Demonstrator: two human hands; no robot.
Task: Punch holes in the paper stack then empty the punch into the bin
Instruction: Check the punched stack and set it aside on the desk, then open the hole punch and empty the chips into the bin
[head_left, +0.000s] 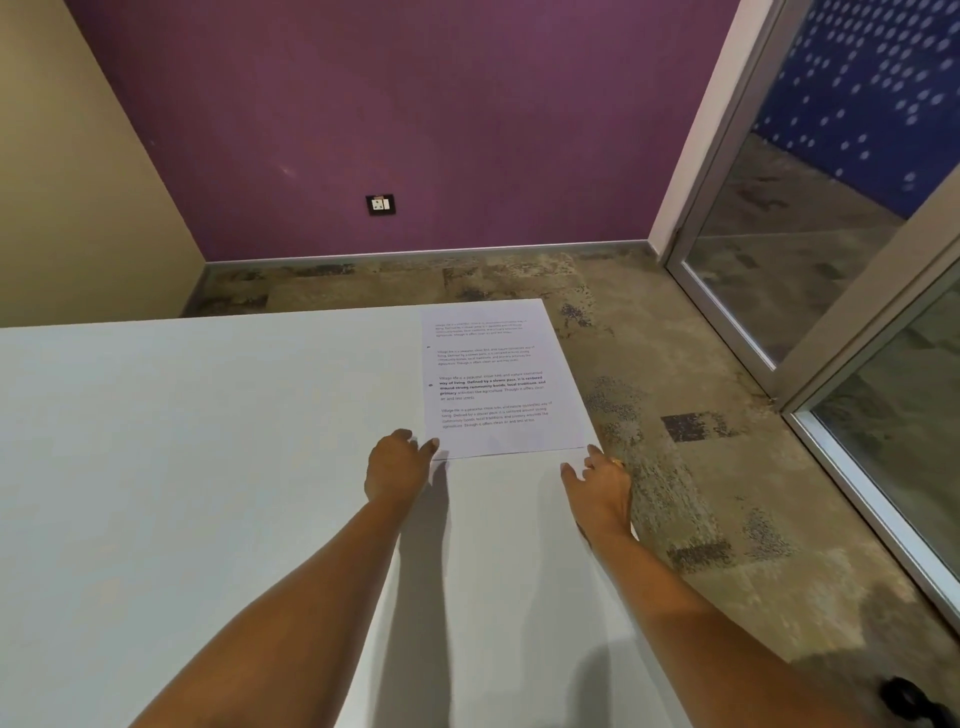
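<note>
A stack of white printed paper (498, 379) lies flat at the far right corner of the white table (208, 467), with two small punched holes along its left margin. My left hand (397, 465) rests at the stack's near left corner, thumb and fingertips touching the paper's edge. My right hand (597, 486) sits at the near right corner by the table's edge, fingers spread and touching the edge of the sheets. No hole punch and no bin are in view.
The table's right edge drops to a patterned carpet floor (675, 415). A purple wall (415, 130) with a socket (381, 204) stands behind. Glass door panels (779, 260) are to the right. A dark object (909, 699) lies at the bottom right corner.
</note>
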